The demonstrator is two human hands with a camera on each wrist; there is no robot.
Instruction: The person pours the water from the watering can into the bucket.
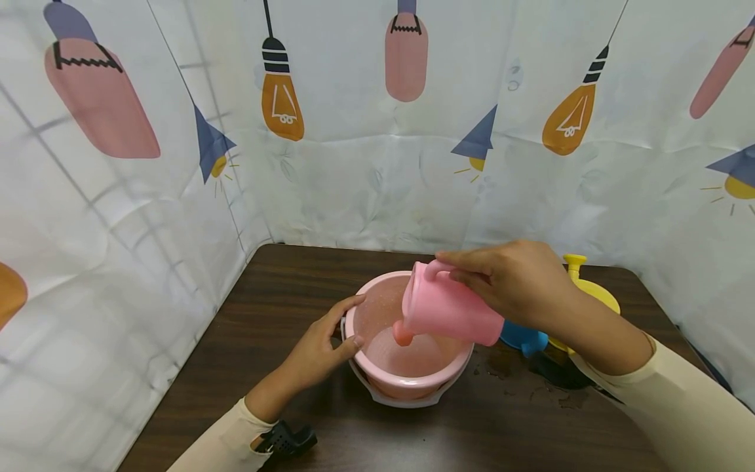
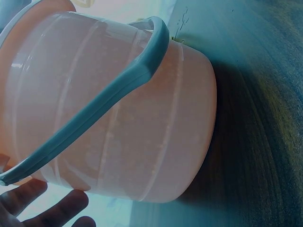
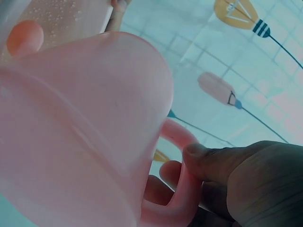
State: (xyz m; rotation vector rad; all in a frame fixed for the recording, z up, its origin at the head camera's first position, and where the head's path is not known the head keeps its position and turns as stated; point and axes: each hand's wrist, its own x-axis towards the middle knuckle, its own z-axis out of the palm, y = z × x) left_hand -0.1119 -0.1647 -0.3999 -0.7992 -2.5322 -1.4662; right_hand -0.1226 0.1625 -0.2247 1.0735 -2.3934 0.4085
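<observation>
Above the pale-pink round plastic bucket [image 1: 407, 379]: pink plastic watering can [image 1: 451, 314], tilted, orange spout end [image 1: 404, 333] low. Right hand [image 1: 522, 282] curled round its handle [image 3: 175, 213]. Left hand [image 1: 318, 347] holds bucket's left rim [image 1: 350, 321], thumb and fingers parted. Yellow [image 1: 597, 295] and blue plastic items [image 1: 520, 337] right of bucket.

The watering can [image 1: 453, 313] and bucket [image 1: 409, 381] are pink, the wood-grained table [image 1: 289, 288] brown.
</observation>
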